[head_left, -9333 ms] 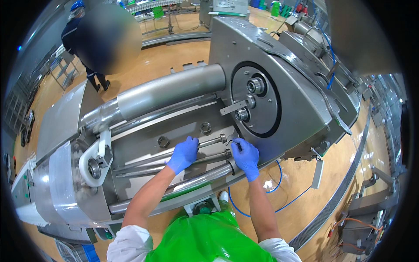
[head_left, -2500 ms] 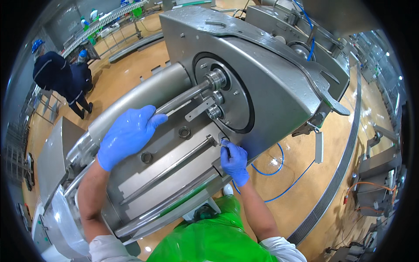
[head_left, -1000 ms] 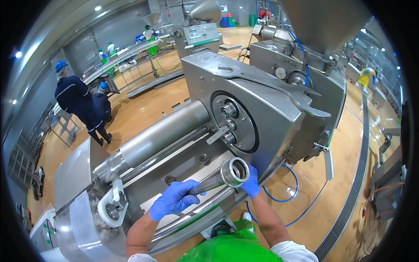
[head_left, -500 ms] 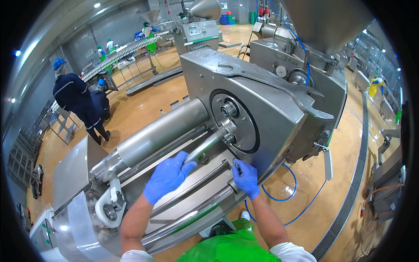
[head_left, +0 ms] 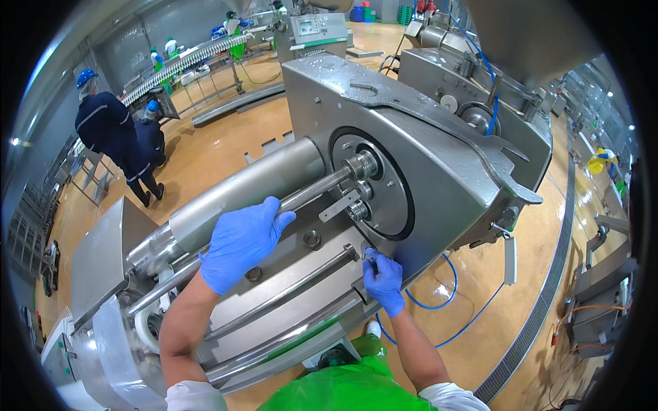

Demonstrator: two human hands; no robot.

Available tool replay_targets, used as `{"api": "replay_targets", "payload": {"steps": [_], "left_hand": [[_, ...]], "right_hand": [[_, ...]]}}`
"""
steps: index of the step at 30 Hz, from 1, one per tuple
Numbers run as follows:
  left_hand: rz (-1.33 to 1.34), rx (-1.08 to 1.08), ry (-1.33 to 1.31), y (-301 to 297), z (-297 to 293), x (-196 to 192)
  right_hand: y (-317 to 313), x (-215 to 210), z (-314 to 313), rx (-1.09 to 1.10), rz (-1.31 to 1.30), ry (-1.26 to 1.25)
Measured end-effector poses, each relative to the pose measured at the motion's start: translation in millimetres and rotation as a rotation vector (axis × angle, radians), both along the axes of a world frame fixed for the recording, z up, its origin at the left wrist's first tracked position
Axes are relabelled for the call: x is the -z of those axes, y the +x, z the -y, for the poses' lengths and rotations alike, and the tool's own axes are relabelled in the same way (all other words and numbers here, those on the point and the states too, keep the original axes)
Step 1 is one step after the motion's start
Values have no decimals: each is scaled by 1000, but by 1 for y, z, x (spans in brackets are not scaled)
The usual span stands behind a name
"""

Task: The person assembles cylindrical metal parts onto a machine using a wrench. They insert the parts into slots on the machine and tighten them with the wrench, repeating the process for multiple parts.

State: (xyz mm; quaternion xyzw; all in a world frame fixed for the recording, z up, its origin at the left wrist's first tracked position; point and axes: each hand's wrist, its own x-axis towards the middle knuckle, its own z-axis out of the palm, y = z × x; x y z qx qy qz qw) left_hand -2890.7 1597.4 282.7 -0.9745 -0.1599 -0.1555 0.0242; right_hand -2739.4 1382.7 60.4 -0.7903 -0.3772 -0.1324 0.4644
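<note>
Left grip (head_left: 241, 241), in a blue glove, is wrapped over the long steel tube (head_left: 301, 195), fingers curled around it near the middle, so that hand is clamped on the tube. And the tube itself runs slantwise from the lower left up to the round black-ringed faceplate (head_left: 384, 188), its far end sitting at the upper hub (head_left: 361, 165) of that plate. Right grip (head_left: 384, 279), also blue-gloved, sits low against the machine's steel housing (head_left: 445, 157), fingertips pinched together on a small metal fitting (head_left: 365, 251) just below the faceplate; what exactly the fitting is, too small to tell. Between the two hands lies a thinner steel rod (head_left: 301, 277), parallel to the tube, resting on the flat steel bed (head_left: 274, 301). Green apron (head_left: 343, 390) at the bottom edge. Off to the upper left, a person in dark overalls and a blue cap (head_left: 113, 133) stands on the tan floor (head_left: 205, 151), well apart from the machine.
</note>
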Motion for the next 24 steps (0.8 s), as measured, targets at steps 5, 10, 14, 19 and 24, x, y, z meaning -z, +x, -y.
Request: {"api": "replay_targets", "payload": {"steps": [5,10,14,19,24], "left_hand": [[10,38,71,-1,7,-10],[-11,14,76,-1,14,-9],[16,44,169,7,18,-13],[-72,0,140,22,4,-7],[3,23,231,19,17,-4]], "right_hand": [[0,-3,0,-12,-1,-35],[1,-1,0,-25,2,-11],[2,0,1,-18,22,1],[-2,-7,0,-9,38,-33],[-4,-3,-1,-17,9,-15]]}}
